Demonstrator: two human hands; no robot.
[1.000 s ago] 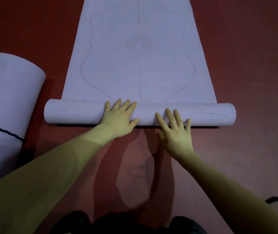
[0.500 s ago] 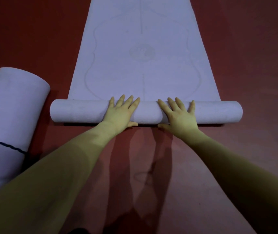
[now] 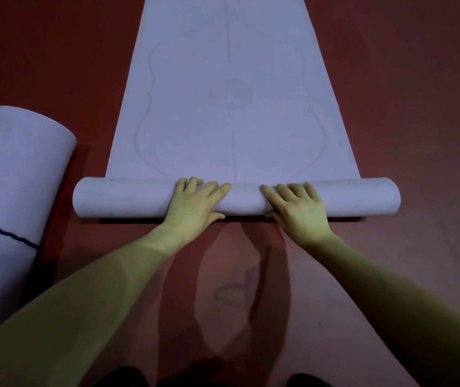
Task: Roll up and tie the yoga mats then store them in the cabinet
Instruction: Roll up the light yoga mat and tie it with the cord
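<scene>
I see my left hand [image 3: 195, 203] and right hand [image 3: 297, 209] pressing flat, fingers straight, on the rolled end of a lavender yoga mat [image 3: 231, 113] on red floor [image 3: 55, 65]. Rolling is underway; next, an even forward push. A tied mat [image 3: 13, 177] lies left.

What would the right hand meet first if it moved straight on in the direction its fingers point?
The right hand rests on the rolled part. Straight ahead lies only the flat mat, up to its far edge, as far as visible.
</scene>
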